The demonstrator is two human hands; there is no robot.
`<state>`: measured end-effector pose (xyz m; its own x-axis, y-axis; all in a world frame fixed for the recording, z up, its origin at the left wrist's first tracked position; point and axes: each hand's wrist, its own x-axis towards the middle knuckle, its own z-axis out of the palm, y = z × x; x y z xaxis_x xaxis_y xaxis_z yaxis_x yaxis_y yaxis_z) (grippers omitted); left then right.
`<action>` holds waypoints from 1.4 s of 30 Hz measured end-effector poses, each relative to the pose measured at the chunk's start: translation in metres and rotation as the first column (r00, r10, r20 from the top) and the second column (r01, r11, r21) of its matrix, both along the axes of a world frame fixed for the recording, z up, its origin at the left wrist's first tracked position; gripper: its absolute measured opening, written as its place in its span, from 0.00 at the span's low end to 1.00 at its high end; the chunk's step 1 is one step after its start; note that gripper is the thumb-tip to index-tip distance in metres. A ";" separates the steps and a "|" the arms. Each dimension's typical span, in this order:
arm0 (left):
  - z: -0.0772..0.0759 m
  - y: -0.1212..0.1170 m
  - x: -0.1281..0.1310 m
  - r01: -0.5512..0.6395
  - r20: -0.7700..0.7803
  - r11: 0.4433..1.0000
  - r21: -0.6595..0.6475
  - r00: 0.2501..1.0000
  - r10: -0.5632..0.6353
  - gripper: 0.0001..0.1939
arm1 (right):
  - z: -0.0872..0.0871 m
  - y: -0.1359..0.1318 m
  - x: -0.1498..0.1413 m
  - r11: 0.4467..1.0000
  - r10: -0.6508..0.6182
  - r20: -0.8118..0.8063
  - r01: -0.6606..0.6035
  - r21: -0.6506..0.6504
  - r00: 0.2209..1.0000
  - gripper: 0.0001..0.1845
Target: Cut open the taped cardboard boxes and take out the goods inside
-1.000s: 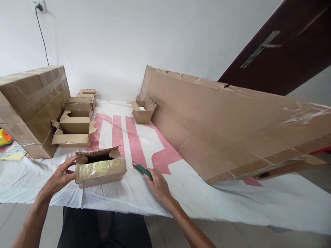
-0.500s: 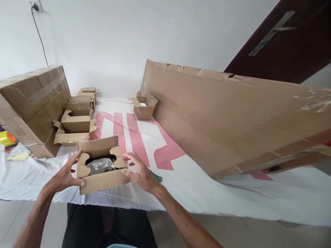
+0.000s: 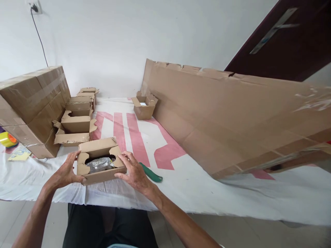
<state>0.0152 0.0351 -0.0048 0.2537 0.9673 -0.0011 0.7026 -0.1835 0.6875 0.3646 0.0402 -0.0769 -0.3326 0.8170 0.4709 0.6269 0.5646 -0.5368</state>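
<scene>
A small open cardboard box (image 3: pixel 99 175) sits near the table's front edge, flaps up, with a silvery plastic-wrapped item (image 3: pixel 99 164) inside. My left hand (image 3: pixel 66 172) grips its left end, thumb on the front corner. My right hand (image 3: pixel 134 172) grips its right end, fingers curled over the side flap. A green-handled cutter (image 3: pixel 152 174) lies on the cloth just right of my right hand, untouched.
A white cloth with red markings (image 3: pixel 181 186) covers the table. Several open small boxes (image 3: pixel 74 129) stand in a row at the left beside a large taped carton (image 3: pixel 31 103). Another small box (image 3: pixel 143 106) sits far back. A long cardboard sheet (image 3: pixel 232 117) leans at the right.
My right hand let go of the green cutter and moved left onto the box. The box was turned so its open top faces up and now rests flat.
</scene>
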 end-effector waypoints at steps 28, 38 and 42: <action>0.017 -0.030 0.020 -0.170 -0.188 0.821 0.546 0.930 0.317 0.22 | 0.040 0.020 0.012 0.954 -0.288 -0.004 0.287 0.083 0.958 0.23; 0.011 -0.040 0.045 -0.013 -0.455 0.874 0.485 0.850 0.265 0.33 | 0.081 0.020 -0.005 0.987 0.022 0.419 -0.088 0.137 0.908 0.13; -0.004 -0.047 0.037 -0.043 -0.480 0.877 0.479 0.823 0.303 0.39 | 0.094 0.028 -0.009 0.985 0.055 0.490 -0.127 0.115 0.870 0.13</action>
<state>0.0524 -0.0118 -0.0085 0.1663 0.9255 0.3403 0.9755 -0.2048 0.0805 0.3554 0.0686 0.0167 -0.6175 0.7102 0.3380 0.7292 0.6780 -0.0923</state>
